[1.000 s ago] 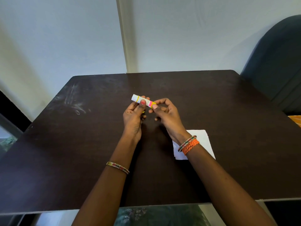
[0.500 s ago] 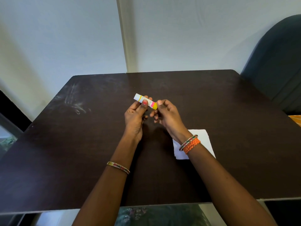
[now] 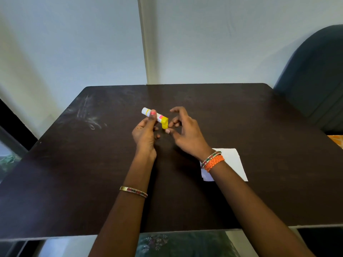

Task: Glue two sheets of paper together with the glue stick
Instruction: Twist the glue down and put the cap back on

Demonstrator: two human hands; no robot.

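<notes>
Yellow cap (image 3: 165,124) has just popped off the glue stick (image 3: 152,114); right hand (image 3: 185,132) pinches it, left hand (image 3: 145,131) grips the tube above the counter (image 3: 74,164). Paper (image 3: 232,164) next, probably.

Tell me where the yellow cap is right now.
In the head view, the yellow cap sits mid-table between both hands, tilted off the glue stick, at the right hand's fingertips.

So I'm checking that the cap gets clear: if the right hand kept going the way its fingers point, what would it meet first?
Probably the yellow cap at the end of the glue stick, which the left hand holds. The right hand points left toward it, its fingertips right at the cap; actual contact is unclear.
</notes>
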